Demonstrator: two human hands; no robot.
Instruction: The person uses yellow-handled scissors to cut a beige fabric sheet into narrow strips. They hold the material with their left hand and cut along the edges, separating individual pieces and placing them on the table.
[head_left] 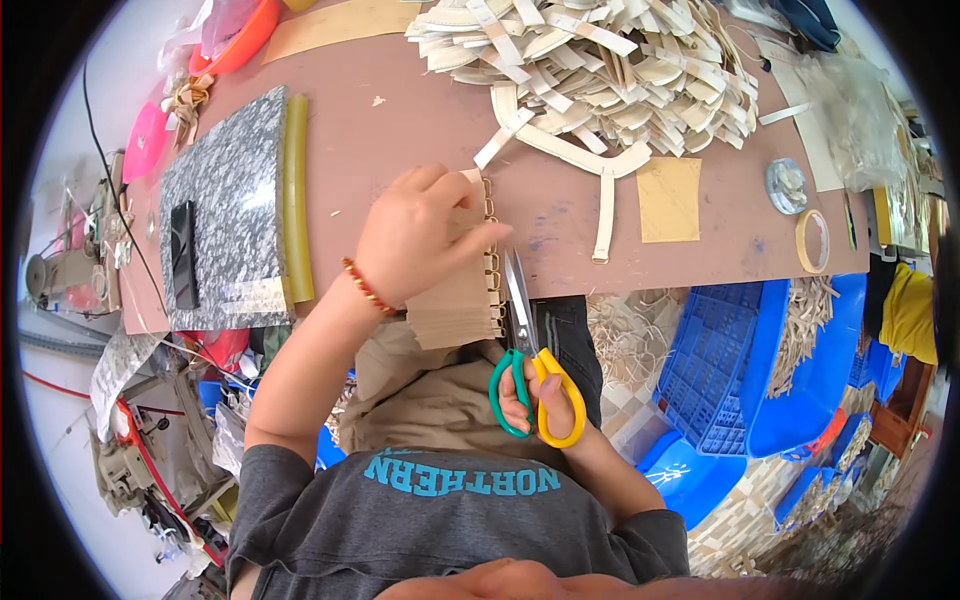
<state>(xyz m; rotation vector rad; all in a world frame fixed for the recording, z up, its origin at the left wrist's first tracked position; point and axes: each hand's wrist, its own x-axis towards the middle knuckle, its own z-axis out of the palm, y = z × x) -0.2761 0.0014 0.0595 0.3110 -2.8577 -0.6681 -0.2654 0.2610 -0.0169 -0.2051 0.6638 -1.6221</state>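
I see my right grip [556, 407] clamped on green-and-yellow-handled metal scissors [523, 332], my left grip [418, 232] spread over metal-looped tan sheeting [447, 314].

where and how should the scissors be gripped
Probably best by the handles of the scissors, through the green loop and yellow loop, coming from the person's own side: the loops lie toward the body, while the blades point away from it. The right hand holds them there.
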